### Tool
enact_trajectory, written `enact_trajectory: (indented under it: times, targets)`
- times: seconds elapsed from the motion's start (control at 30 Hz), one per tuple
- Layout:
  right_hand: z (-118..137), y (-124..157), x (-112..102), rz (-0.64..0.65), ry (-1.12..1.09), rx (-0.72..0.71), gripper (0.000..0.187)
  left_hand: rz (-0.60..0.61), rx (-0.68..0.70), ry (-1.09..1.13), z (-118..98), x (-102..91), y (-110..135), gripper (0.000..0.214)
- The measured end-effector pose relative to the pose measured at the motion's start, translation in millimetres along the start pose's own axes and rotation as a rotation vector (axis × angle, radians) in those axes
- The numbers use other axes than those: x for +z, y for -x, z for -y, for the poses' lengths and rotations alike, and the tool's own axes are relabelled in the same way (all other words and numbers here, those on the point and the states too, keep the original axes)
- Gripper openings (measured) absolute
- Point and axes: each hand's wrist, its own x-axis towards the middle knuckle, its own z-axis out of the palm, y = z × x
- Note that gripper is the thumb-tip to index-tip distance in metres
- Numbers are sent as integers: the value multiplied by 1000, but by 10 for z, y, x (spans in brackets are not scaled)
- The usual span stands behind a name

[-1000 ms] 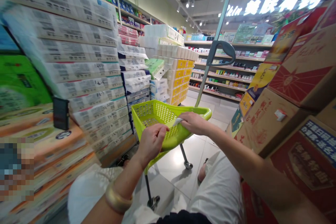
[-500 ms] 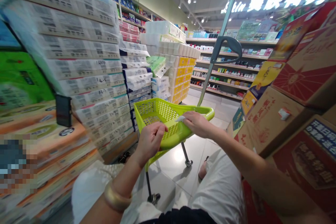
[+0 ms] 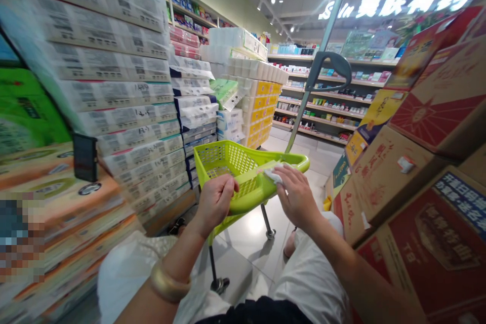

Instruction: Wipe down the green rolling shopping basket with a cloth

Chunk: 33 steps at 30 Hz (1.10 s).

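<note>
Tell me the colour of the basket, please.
The basket is bright yellow-green, clearest in the head view.

A shop, with stocked shelves point(image 3: 322, 104) and stacked cartons point(image 3: 387, 182).

The basket point(image 3: 248, 204) is lime green, the bangle point(image 3: 169, 283) gold, the wad point(image 3: 274, 174) apparently white.

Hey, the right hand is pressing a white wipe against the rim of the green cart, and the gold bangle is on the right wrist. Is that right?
Not quite: the head view shows the gold bangle on the left wrist. The right hand does press a white wipe against the green cart's rim.
</note>
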Motion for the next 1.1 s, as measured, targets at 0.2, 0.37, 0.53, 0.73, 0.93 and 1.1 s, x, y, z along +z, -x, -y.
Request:
enact_trajectory:
  times: [0.2, 0.37, 0.53, 0.73, 0.93, 1.1]
  targets:
    - [452, 141, 157, 99, -120, -260, 47, 4, 41, -6, -8, 6, -21, 40]
    - [-9, 85, 78, 6, -17, -154, 39, 26, 17, -18, 8, -32, -12, 42]
    - [-67, 127, 85, -88, 29, 43, 36, 30, 31, -27, -6, -17, -16, 42]
    - [486, 204, 231, 85, -155, -334, 49, 33, 61, -16, -4, 16, -38, 39]
    - [-45, 92, 147, -24, -76, -204, 41, 47, 58, -55, 1, -13, -29, 37]
    - [-43, 92, 143, -122, -33, 11, 36, 20, 79, -61, -16, 16, -41, 36]
